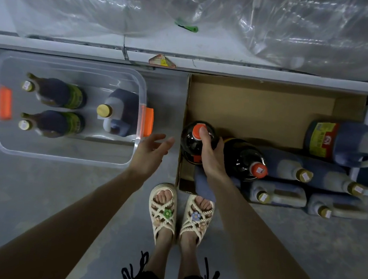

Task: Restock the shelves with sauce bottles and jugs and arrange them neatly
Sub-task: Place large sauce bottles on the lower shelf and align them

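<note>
From the head camera, looking straight down, we see our right hand (211, 150) wrapped over the shoulder of a dark sauce bottle with an orange cap (193, 140), one fingertip resting on the cap itself. The bottle stands upright at the near left corner of an open cardboard box (259, 106). Our left hand (153, 150) hangs open just beside it, fingers spread and holding nothing, between the box and a clear plastic bin (70, 109).

In the bin stand two dark bottles with green labels (58, 92) and one pale-capped jug (120, 113). A second orange-capped bottle (245, 160) lies tilted in the box behind our right hand, and grey handled jugs (287, 168) lie on their sides to its right, some spilling onto the floor. The shelf edge (207, 62) runs above, with crinkled plastic wrap (299, 27) on it.

We judge the bottle full and therefore heavy, its smooth rounded body likely slick under one palm. A grip on the cap alone would be weak; better to close the right hand round the neck and shoulder and bring the free left hand under or around the body. Whether it is glass or plastic we cannot tell, so we should set it down gently.
</note>
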